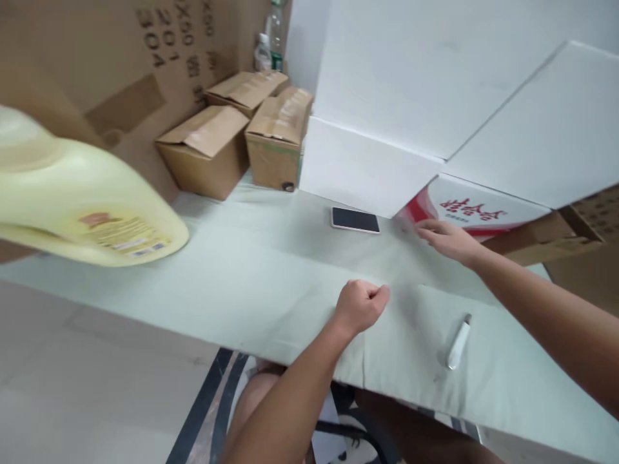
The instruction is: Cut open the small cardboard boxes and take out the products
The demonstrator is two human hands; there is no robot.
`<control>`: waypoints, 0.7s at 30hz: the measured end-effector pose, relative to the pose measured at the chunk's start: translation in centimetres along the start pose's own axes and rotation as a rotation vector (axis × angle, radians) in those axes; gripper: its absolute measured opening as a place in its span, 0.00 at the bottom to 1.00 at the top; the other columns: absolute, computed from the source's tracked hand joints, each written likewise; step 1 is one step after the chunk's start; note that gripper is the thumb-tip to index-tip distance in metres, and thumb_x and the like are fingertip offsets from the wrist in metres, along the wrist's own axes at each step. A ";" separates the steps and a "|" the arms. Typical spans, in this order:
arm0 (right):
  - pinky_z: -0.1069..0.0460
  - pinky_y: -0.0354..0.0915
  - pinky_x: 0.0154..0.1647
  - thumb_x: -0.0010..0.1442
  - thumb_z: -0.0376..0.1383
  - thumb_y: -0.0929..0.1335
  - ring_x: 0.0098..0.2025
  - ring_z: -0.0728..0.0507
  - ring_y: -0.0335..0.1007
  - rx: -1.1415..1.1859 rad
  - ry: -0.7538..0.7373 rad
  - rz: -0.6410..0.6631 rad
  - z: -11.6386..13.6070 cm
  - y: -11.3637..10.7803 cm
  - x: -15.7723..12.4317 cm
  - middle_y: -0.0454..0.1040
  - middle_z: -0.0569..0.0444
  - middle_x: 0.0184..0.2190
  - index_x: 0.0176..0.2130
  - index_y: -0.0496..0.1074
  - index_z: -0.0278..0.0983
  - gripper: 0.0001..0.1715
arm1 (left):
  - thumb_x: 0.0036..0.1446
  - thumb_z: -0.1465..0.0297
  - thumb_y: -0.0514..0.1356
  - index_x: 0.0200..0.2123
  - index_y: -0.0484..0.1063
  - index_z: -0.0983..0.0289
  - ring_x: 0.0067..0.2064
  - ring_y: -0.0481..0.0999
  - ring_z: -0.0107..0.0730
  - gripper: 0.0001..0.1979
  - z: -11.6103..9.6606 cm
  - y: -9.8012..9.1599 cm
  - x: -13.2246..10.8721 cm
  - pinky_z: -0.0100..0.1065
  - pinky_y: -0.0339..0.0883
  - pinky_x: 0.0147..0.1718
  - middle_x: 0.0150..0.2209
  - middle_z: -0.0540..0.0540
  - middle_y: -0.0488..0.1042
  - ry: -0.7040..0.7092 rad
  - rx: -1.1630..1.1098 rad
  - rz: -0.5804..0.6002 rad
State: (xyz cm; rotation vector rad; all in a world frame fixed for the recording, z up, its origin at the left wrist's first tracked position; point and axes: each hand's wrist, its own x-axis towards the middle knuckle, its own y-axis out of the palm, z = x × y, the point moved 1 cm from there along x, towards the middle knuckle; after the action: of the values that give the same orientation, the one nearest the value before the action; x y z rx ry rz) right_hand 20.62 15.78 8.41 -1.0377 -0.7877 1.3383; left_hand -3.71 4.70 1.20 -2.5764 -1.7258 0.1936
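My left hand (361, 304) is closed in a fist over the front part of the cloth-covered table, and no object shows in it. Farther right, my right hand (449, 240) reaches toward the back, fingers loosely stretched out and slightly blurred. Its fingertips are beside the lower corner of a red and white carton (471, 206); whether they touch it I cannot tell. A phone with a dark screen (355, 220) lies flat to the left of that hand. Nearer the front right lies a small white-handled tool (459, 343) with a short dark tip.
Large white boxes (387, 84) stand along the back. A big pale-yellow jug (97, 200) is at the left, before a tall printed carton (120, 64). Several small brown boxes (278, 145) sit at the back left, with plastic bottles (275, 32) behind. The pale-green tablecloth (232, 277) hangs over the front edge.
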 end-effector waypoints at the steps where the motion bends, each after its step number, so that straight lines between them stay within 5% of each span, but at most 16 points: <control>1: 0.43 0.70 0.57 0.62 0.42 0.66 0.51 0.37 0.79 -0.037 -0.110 0.026 3.5 1.5 0.6 0.81 0.44 0.49 0.47 0.79 0.37 0.18 | 0.58 0.56 0.49 0.15 0.42 0.57 0.23 0.47 0.26 0.25 0.0 -0.7 -0.3 0.36 0.42 0.26 0.20 0.48 0.42 -0.002 -0.005 -0.019; 5: 0.39 0.67 0.62 0.63 0.38 0.66 0.58 0.33 0.73 -0.186 -0.526 -0.070 18.1 6.6 3.2 0.75 0.38 0.58 0.57 0.75 0.35 0.24 | 0.58 0.58 0.51 0.14 0.43 0.57 0.23 0.47 0.25 0.25 0.3 -3.3 -1.5 0.37 0.42 0.27 0.19 0.47 0.42 -0.030 -0.042 -0.095; 10: 0.39 0.67 0.59 0.65 0.33 0.63 0.57 0.35 0.72 -0.221 -0.637 -0.292 31.2 8.5 8.5 0.74 0.42 0.56 0.57 0.72 0.35 0.22 | 0.60 0.57 0.52 0.14 0.44 0.58 0.22 0.45 0.24 0.27 0.3 -5.5 -2.5 0.37 0.39 0.26 0.17 0.46 0.44 -0.098 -0.135 -0.103; 14: 0.37 0.66 0.57 0.65 0.32 0.64 0.56 0.32 0.72 -0.272 -0.541 -0.277 34.6 8.6 11.5 0.75 0.37 0.55 0.55 0.74 0.32 0.21 | 0.61 0.60 0.52 0.13 0.44 0.59 0.21 0.46 0.24 0.27 0.2 -6.9 -2.9 0.37 0.40 0.25 0.16 0.46 0.44 -0.112 -0.142 -0.110; 21: 0.35 0.64 0.59 0.64 0.29 0.62 0.54 0.31 0.74 -0.290 -0.518 -0.347 32.8 7.9 12.0 0.81 0.42 0.48 0.50 0.80 0.38 0.22 | 0.60 0.60 0.54 0.13 0.48 0.59 0.22 0.47 0.24 0.26 0.2 -7.7 -2.4 0.36 0.42 0.25 0.16 0.45 0.46 -0.120 -0.287 -0.148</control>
State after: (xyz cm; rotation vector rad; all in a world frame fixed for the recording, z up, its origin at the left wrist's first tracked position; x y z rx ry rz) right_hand -11.25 31.71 12.00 -0.7249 -1.5135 1.2205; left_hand -11.73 5.40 1.94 -2.6576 -2.1217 0.1045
